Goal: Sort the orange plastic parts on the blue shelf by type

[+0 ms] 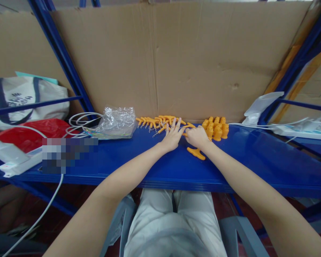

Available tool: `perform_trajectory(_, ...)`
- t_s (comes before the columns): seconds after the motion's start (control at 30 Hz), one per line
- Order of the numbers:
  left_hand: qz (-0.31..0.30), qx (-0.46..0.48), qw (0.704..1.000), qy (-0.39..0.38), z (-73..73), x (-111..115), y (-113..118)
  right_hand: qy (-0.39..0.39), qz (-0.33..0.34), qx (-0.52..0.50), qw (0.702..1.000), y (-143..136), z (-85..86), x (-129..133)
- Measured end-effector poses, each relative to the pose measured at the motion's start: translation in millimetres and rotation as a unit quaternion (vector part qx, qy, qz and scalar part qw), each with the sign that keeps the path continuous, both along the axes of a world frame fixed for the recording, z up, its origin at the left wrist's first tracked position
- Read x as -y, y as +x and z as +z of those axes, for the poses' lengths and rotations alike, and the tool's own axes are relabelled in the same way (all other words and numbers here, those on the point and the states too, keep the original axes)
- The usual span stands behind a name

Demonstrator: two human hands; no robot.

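Observation:
Several corkscrews (pixel 150 122) with orange handles and bare metal spirals lie in a row at the back of the blue table. My left hand (pixel 173 137) rests over the right end of this row, fingers spread and holding nothing. Just beside it, my right hand (pixel 198 137) is closed in a fist, and a bit of an orange corkscrew (pixel 185 134) pokes out at its fingertips; the rest is hidden. A loose orange handle (pixel 196 153) lies on the table in front of my right hand. To the right of that hand, several orange bottle-shaped pieces (pixel 217 132) stand upright in a group.
A clear plastic bag (pixel 117 123) lies left of the corkscrews, near coiled white cables (pixel 81 123). Further left are a red bag (pixel 40 132), a canvas bag (pixel 42 94) and a white power strip (pixel 13 162). A cardboard panel (pixel 192 60) closes off the back of the blue table (pixel 256 157).

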State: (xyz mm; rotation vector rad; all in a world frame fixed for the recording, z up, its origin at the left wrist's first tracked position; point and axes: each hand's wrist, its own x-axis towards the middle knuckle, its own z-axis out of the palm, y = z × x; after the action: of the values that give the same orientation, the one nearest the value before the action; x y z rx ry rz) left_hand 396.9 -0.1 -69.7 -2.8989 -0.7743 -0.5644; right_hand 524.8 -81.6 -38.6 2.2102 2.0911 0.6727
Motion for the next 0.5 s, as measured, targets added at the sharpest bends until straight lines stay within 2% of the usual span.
perform_trajectory(0.3, 0.049, 0.064, 0.995, 0.061, 9.9, 9.1, 1.0, 0.009, -0.038, -0.041, 0.998, -2.0, -0.2, 2.8)
perform_trajectory(0.5, 0.068, 0.068, 0.994, 0.058, 15.2, 14.5, 1.3, 0.008, -0.04, -0.043, 0.998, -1.4, 0.8, 3.7)
